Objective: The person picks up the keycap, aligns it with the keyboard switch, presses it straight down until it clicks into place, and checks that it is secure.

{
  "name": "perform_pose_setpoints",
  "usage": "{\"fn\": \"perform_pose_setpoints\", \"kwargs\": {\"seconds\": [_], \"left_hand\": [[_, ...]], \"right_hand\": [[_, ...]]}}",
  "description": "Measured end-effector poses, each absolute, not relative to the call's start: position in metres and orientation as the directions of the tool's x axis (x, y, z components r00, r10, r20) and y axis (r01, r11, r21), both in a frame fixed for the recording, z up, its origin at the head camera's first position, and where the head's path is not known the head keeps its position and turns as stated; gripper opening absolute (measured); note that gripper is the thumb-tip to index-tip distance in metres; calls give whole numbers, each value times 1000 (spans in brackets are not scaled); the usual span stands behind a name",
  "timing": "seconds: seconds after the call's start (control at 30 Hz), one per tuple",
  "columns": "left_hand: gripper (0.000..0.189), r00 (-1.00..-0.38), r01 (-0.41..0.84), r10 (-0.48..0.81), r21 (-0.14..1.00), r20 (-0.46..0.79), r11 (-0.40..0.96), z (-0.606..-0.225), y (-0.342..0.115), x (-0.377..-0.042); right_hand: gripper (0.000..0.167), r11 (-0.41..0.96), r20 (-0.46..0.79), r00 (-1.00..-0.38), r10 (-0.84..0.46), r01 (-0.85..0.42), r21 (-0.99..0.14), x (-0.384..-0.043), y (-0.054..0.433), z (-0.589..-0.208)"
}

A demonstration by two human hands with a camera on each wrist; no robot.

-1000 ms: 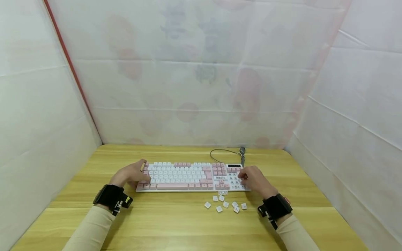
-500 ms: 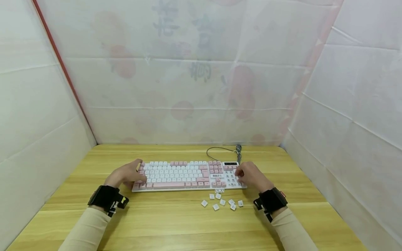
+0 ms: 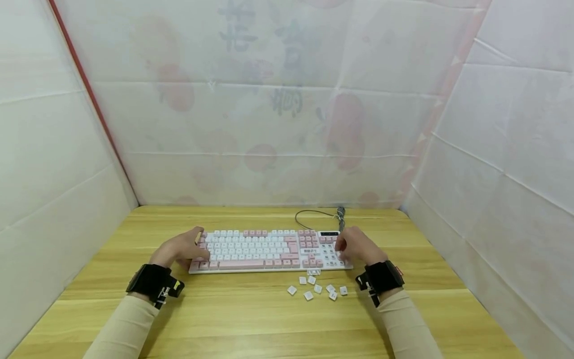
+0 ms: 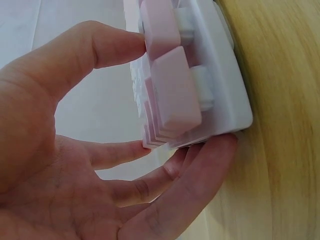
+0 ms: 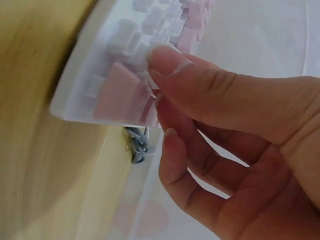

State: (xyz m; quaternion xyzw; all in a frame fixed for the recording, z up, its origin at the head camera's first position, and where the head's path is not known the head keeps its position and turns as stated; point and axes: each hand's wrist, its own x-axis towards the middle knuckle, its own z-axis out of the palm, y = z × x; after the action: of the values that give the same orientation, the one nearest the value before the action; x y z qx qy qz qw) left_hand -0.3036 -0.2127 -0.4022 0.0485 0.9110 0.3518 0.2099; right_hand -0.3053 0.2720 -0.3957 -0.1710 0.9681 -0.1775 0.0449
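A white and pink keyboard (image 3: 246, 249) lies on the wooden table. My left hand (image 3: 181, 249) grips its left end: in the left wrist view the thumb presses a pink key (image 4: 160, 30), with other fingers against the side and lower edge. My right hand (image 3: 358, 247) is over the number pad, where bare switches (image 3: 331, 257) show. In the right wrist view its thumb and forefinger pinch a small white keycap (image 5: 152, 90), mostly hidden by the fingers. Beside them is a pink key (image 5: 120, 92) at the keyboard's corner.
Several loose white keycaps (image 3: 318, 288) lie in front of the keyboard's right half. A small clear piece (image 3: 314, 272) touches its front edge. The grey cable (image 3: 341, 217) is bundled behind. White sheeting (image 3: 251, 119) surrounds the table's back and sides.
The head view has shifted slightly. My right wrist has turned and moved a little left, while its fingers stay at the number pad. The left hand keeps its place on the keyboard.
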Motion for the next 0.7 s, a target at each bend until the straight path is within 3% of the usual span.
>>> {"fn": "perform_pose_setpoints", "kwargs": {"seconds": [0.7], "left_hand": [[101, -907, -63, 235, 666, -349, 743, -400, -213, -302]], "right_hand": [[20, 894, -39, -952, -305, -272, -356, -302, 264, -390]]}}
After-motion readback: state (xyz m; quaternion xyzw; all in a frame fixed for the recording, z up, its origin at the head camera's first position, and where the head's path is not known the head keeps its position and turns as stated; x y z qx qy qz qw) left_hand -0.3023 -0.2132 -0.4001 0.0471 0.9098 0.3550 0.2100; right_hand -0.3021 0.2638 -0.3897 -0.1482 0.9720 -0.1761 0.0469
